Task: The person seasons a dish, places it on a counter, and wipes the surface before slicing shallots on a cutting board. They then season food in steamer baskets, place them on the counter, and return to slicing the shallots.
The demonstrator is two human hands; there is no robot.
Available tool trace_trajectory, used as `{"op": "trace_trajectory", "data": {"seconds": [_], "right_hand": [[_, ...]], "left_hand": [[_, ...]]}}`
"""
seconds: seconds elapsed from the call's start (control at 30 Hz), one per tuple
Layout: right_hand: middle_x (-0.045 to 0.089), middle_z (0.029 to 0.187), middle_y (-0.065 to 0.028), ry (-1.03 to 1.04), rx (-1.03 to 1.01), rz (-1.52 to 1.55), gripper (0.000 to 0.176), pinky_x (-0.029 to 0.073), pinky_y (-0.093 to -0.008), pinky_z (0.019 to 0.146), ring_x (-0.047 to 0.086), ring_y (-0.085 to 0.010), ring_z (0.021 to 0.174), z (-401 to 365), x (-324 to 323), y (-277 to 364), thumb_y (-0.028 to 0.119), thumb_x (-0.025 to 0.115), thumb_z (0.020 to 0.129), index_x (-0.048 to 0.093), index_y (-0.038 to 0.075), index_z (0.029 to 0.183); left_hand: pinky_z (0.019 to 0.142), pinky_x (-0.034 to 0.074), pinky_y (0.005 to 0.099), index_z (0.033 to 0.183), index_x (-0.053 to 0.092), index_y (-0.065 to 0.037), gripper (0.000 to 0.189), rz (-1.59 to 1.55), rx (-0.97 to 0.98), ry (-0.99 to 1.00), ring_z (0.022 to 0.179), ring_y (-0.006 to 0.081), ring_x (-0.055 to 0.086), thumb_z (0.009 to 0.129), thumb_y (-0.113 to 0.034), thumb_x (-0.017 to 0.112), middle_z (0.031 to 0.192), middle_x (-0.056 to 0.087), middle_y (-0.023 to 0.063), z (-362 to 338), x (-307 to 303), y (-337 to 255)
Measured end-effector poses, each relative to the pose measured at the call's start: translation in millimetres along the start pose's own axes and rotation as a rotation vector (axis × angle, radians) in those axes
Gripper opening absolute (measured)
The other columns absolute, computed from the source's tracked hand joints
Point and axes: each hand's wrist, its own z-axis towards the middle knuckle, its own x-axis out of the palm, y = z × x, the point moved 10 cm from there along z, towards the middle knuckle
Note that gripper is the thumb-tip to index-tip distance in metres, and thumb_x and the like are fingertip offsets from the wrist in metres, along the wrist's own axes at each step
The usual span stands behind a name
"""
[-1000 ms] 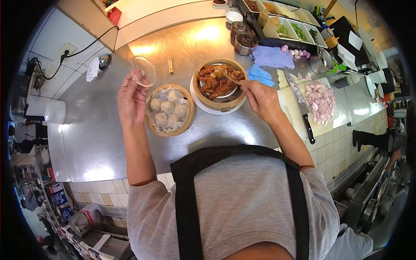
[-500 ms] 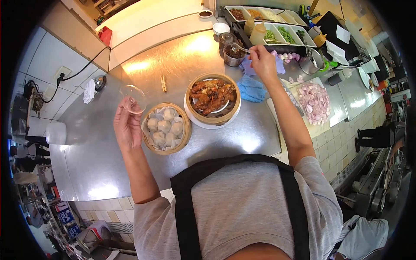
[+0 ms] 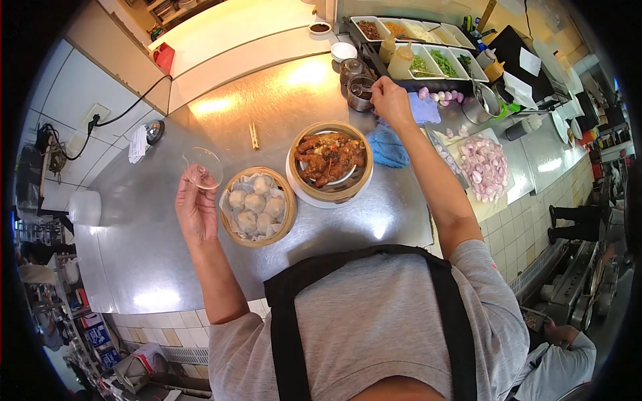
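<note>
My left hand pinches a small clear bowl above the steel counter, left of a bamboo steamer of pale dumplings. Farther right, a second steamer holds brown glazed pieces of food on a white plate. At the upper right my right hand grips a spoon, its bowl end inside a glass jar of dark sauce. A similar jar stands just behind. The blue cloth lies below my right hand.
White trays of chopped ingredients and squeeze bottles stand at the back right. Peeled shallots lie to the right of my right arm. A wooden clip rests on the counter. Another person is at the lower right.
My right hand has moved left and slightly down, and the spoon has gone from above the jar into it. My left hand still holds the clear bowl. The person at lower right has shifted.
</note>
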Motion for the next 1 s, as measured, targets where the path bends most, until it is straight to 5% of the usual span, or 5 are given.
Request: {"op": "trace_trajectory", "data": {"seconds": [0.23, 0.7, 1.0], "right_hand": [[0.068, 0.070, -0.0107, 0.137, 0.424, 0.541, 0.015, 0.052, -0.0274, 0.044, 0.063, -0.0152, 0.047, -8.1, 4.6, -24.6, 0.009, 0.049, 0.088, 0.057, -0.003, 0.091], [0.065, 0.073, -0.0081, 0.149, 0.516, 0.806, 0.011, 0.050, -0.0262, 0.046, 0.059, -0.0143, 0.049, -19.2, -9.8, -38.7, 0.013, 0.055, 0.090, 0.057, 0.003, 0.094], [0.063, 0.069, -0.0083, 0.252, 0.363, 0.900, 0.011, 0.046, -0.0251, 0.046, 0.058, -0.0157, 0.047, -59.6, -42.1, 28.3, 0.012, 0.056, 0.089, 0.057, 0.002, 0.092]], "left_hand": [[0.074, 0.058, 0.0238, 0.104, 0.060, 0.005, 0.018, 0.001, 0.008, -0.011, 0.086, 0.0137, 0.064, 0.090, -0.005, 0.062, 0.096, 0.064, 0.0092, -0.4, -1.6, -2.7], [0.076, 0.057, 0.0248, 0.104, 0.060, 0.004, 0.017, -0.007, 0.020, 0.003, 0.087, 0.0148, 0.065, 0.090, -0.006, 0.062, 0.097, 0.065, 0.0097, -4.5, -0.3, -6.4], [0.082, 0.058, 0.0292, 0.117, 0.054, 0.009, 0.030, -0.039, 0.032, 0.085, 0.094, 0.0193, 0.066, 0.090, -0.005, 0.060, 0.106, 0.064, 0.0145, 0.0, -9.5, -2.9]]}}
